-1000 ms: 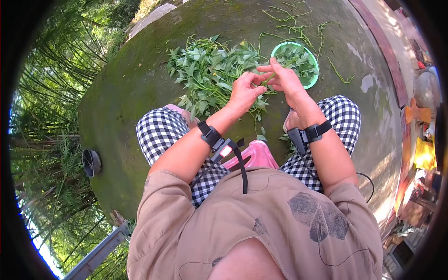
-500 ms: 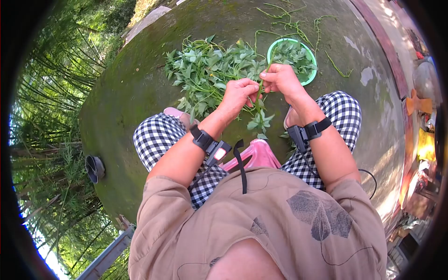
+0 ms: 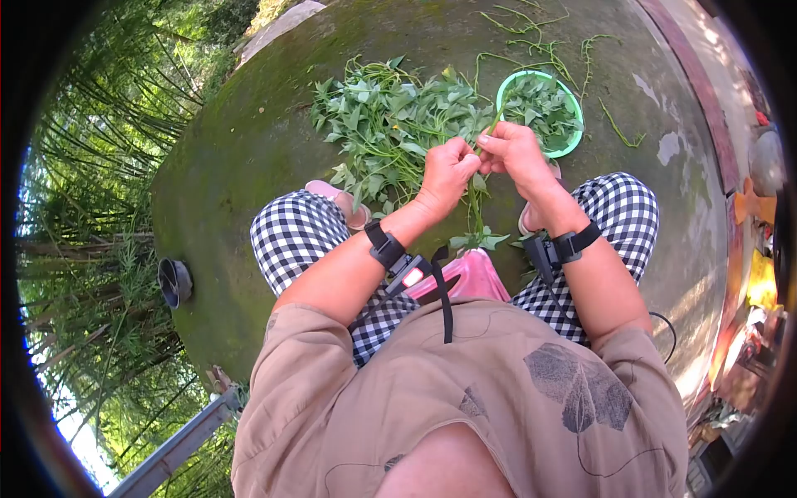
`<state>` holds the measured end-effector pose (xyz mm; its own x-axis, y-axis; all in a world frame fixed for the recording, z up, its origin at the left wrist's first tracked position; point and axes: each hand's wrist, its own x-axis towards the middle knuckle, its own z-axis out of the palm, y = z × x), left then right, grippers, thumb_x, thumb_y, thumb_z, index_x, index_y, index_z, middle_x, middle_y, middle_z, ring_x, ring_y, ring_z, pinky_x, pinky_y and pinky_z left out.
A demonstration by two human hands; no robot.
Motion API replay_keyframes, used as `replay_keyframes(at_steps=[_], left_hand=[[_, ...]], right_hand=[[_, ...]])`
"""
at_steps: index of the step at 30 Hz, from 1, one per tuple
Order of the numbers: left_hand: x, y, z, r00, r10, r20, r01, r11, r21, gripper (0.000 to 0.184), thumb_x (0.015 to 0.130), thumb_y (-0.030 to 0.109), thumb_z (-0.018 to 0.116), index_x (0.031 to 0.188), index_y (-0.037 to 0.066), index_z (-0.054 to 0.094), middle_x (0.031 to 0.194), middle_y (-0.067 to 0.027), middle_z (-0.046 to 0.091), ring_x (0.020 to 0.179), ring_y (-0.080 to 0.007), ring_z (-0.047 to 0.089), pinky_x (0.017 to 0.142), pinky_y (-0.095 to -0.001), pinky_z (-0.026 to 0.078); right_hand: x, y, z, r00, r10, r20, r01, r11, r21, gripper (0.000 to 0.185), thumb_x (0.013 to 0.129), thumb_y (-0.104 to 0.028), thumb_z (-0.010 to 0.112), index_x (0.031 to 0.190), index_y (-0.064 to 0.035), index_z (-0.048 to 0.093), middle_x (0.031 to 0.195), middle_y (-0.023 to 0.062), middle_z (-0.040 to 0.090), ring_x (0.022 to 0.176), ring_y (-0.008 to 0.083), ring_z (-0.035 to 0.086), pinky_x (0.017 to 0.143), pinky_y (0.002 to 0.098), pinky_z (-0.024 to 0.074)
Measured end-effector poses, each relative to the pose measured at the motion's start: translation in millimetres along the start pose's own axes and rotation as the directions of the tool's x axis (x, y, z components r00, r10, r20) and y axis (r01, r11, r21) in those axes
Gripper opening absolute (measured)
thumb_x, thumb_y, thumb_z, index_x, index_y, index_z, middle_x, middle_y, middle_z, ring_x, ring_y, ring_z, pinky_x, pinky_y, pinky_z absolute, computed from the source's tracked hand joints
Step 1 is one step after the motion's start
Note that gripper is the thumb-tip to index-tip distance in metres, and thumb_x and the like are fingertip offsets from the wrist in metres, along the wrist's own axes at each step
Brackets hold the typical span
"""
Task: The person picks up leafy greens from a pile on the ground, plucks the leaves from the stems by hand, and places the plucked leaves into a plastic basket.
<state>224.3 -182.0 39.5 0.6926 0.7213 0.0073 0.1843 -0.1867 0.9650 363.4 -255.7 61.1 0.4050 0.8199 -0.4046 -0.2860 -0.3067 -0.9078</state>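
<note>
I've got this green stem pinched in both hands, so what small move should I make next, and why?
I'd probably snap the stem between your left hand and right hand: the fingertips pinch it close together, its leafy end hangs below, and the green-rimmed bowl of leaves sits just beyond your right hand.

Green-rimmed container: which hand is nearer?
Right. The right hand is just to the near left of the green-rimmed container; the left hand is farther left, by the near edge of the leafy pile.
</note>
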Motion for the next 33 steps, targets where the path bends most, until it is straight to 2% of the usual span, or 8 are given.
replay_keyframes(at_steps=[3, 7, 11, 15, 22, 25, 31, 33], left_hand=[[1, 1, 0, 0.985, -0.17, -0.008, 0.165, 0.966, -0.201, 0.014, 0.082, 0.011, 0.055, 0.073, 0.001, 0.058, 0.058, -0.0022, 0.053, 0.049, -0.0089, 0.048, 0.044, -0.0263, 0.039], [10, 15, -12, 0.909, -0.418, 0.001, 0.374, 0.813, -0.447, 0.012, 0.083, 0.012, 0.056, 0.075, 0.003, 0.059, 0.058, -0.002, 0.054, 0.048, -0.0093, 0.05, 0.04, -0.0234, 0.037], [30, 1, -30, 0.898, -0.415, -0.144, 0.252, 0.755, -0.606, 0.01, 0.083, 0.009, 0.055, 0.082, 0.001, 0.06, 0.064, -0.0055, 0.056, 0.048, -0.0136, 0.053, 0.038, -0.0253, 0.041], [52, -2, -66, 0.874, -0.397, -0.279, 0.134, 0.75, -0.647, 0.012, 0.086, 0.01, 0.052, 0.084, 0.001, 0.059, 0.066, -0.0064, 0.056, 0.052, -0.0162, 0.055, 0.042, -0.0286, 0.045], [69, 2, -135, 0.724, -0.477, -0.498, -0.012, 0.714, -0.7, 0.01, 0.084, 0.012, 0.055, 0.083, 0.003, 0.058, 0.067, -0.0068, 0.057, 0.053, -0.0166, 0.055, 0.041, -0.0294, 0.043], [69, 2, -145, 0.688, -0.489, -0.536, -0.033, 0.717, -0.697, 0.009, 0.084, 0.012, 0.055, 0.082, 0.003, 0.057, 0.067, -0.0071, 0.057, 0.053, -0.0171, 0.055, 0.041, -0.0301, 0.043], [59, 1, -115, 0.794, -0.491, -0.358, 0.085, 0.673, -0.735, 0.014, 0.086, 0.014, 0.052, 0.089, 0.002, 0.057, 0.067, -0.008, 0.058, 0.052, -0.0182, 0.057, 0.041, -0.0301, 0.043], [56, 2, -101, 0.814, -0.514, -0.27, 0.172, 0.659, -0.732, 0.015, 0.089, 0.016, 0.051, 0.09, 0.003, 0.058, 0.07, -0.0074, 0.059, 0.057, -0.0183, 0.058, 0.045, -0.0317, 0.044]], right_hand=[[-3, 1, 3, 1.0, -0.006, -0.018, 0.006, 0.999, 0.039, 0.016, 0.088, -0.014, 0.065, 0.08, -0.0016, 0.06, 0.068, 0.0052, 0.062, 0.053, 0.011, 0.059, 0.046, 0.0213, 0.0438], [-5, 6, 3, 1.0, -0.021, 0.013, 0.021, 1.0, 0.005, 0.013, 0.088, -0.014, 0.064, 0.082, -0.0023, 0.06, 0.071, 0.0057, 0.063, 0.054, 0.0114, 0.06, 0.048, 0.0211, 0.044], [-6, 4, -3, 1.0, 0.024, -0.017, -0.024, 0.998, 0.051, 0.013, 0.089, -0.016, 0.063, 0.087, -0.0036, 0.061, 0.073, 0.0062, 0.064, 0.056, 0.0123, 0.062, 0.05, 0.0214, 0.0451], [2, 8, -27, 0.997, 0.039, -0.065, -0.031, 0.993, 0.114, 0.015, 0.091, -0.019, 0.06, 0.091, -0.0039, 0.061, 0.077, 0.0067, 0.065, 0.061, 0.0152, 0.065, 0.053, 0.0229, 0.0474], [6, 18, -68, 0.953, 0.148, -0.263, -0.103, 0.979, 0.178, 0.016, 0.093, -0.019, 0.055, 0.091, -0.0033, 0.059, 0.082, 0.0117, 0.067, 0.064, 0.022, 0.067, 0.054, 0.0271, 0.0499], [9, 19, -78, 0.924, 0.152, -0.351, -0.03, 0.943, 0.332, 0.013, 0.092, -0.016, 0.054, 0.088, -0.0042, 0.056, 0.08, 0.0119, 0.066, 0.063, 0.0259, 0.067, 0.055, 0.0316, 0.0506], [6, 7, -66, 0.997, 0.06, -0.057, -0.015, 0.81, 0.586, 0.01, 0.09, -0.016, 0.053, 0.086, -0.007, 0.051, 0.072, 0.0063, 0.054, 0.065, 0.029, 0.061, 0.057, 0.0339, 0.0477], [4, 3, -54, 0.997, 0.081, 0.002, -0.069, 0.837, 0.543, 0.01, 0.09, -0.016, 0.052, 0.086, -0.007, 0.051, 0.072, 0.0054, 0.053, 0.066, 0.0274, 0.06, 0.058, 0.0335, 0.046]])
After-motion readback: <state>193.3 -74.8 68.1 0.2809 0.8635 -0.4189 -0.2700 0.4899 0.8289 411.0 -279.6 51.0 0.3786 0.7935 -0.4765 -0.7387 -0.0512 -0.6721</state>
